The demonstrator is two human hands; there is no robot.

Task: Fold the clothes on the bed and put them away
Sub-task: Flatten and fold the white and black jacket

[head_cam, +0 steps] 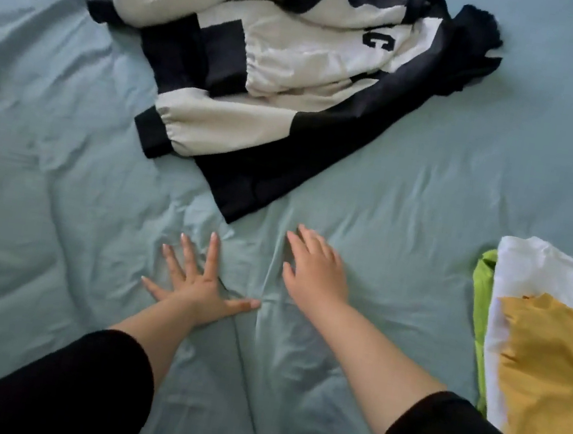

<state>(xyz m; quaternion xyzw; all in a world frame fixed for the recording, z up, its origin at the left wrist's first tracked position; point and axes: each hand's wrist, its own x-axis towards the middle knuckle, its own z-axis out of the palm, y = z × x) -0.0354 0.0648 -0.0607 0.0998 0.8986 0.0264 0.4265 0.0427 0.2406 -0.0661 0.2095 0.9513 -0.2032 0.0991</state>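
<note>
Both hands, left hand (191, 286) and right hand (317, 272), lie open and empty on the wrinkled teal bedsheet (52, 217), with the crumpled black-and-cream jacket (281, 77) just beyond seemingly still unfolded, while a folded stack of yellow, white and green garments (537, 354) waits at right.

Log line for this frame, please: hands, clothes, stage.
left hand: flat on sheet, empty | right hand: flat on sheet, empty | jacket: unfolded, ahead | folded pile: right | stage: smoothing sheet before jacket
</note>
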